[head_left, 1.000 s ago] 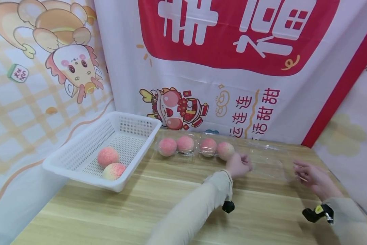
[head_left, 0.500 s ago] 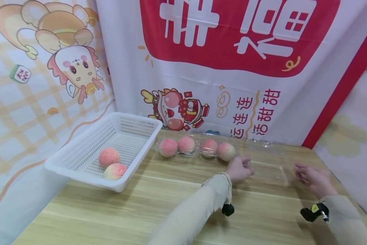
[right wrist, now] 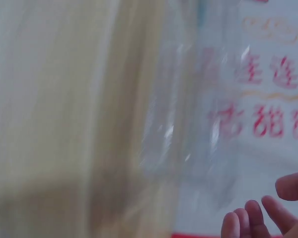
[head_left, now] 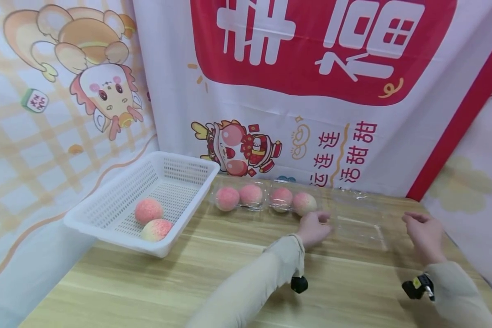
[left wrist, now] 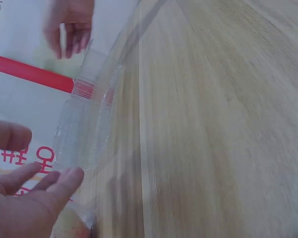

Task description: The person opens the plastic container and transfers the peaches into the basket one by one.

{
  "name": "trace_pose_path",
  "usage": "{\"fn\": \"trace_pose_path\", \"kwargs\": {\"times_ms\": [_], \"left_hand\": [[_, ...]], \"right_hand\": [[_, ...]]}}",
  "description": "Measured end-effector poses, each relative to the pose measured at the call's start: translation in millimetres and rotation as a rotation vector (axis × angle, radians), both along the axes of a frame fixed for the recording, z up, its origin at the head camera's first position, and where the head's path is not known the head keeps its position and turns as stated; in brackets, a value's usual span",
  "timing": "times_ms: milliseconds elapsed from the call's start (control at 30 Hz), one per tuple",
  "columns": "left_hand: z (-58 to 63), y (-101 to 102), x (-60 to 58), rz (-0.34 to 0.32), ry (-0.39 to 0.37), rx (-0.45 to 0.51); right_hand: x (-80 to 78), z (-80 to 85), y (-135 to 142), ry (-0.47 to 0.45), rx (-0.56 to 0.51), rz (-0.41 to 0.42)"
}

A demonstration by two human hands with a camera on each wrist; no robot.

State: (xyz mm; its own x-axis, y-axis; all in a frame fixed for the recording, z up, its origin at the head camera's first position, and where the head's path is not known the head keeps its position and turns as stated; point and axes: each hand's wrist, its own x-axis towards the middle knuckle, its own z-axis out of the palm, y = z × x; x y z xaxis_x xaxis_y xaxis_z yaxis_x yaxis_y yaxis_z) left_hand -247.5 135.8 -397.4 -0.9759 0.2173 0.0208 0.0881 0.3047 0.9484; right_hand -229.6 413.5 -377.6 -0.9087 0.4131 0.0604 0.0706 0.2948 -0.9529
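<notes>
A clear plastic box [head_left: 358, 228] sits on the table's right half, its lid raised at the back. My left hand [head_left: 313, 229] hovers at its left side with fingers loosely spread and nothing between them, as the left wrist view also shows. To the right of the box, apart from it, is my right hand [head_left: 425, 237], fingers loosely extended and holding nothing. Left of the box stand two clear boxes with pink-and-cream peach-like balls: one ball [head_left: 304, 203] is close to my left hand, another [head_left: 281, 199] beside it, and a pair [head_left: 227, 199] sits farther left.
A white perforated basket [head_left: 188, 228] at the left holds two more peach-like balls [head_left: 149, 211]. The wooden table [head_left: 246, 255] reaches back to a printed cloth [head_left: 237, 100] hung behind, with more cloth along both sides.
My left hand has drawn slightly left, away from the empty clear box. My right hand has shifted right, off the box's right side. The balls and basket stay in place as the view shifts slightly.
</notes>
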Motion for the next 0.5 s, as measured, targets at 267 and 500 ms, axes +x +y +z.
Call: {"fn": "trace_pose_path", "kwargs": {"times_ms": [267, 500], "left_hand": [[1.3, -28, 4.1, 0.109, 0.033, 0.048], [-1.6, -58, 6.0, 0.237, -0.014, 0.074]], "right_hand": [[-1.7, 23.1, -55, 0.112, -0.209, 0.140], [-3.6, 29.6, -95, -0.004, -0.109, 0.319]]}}
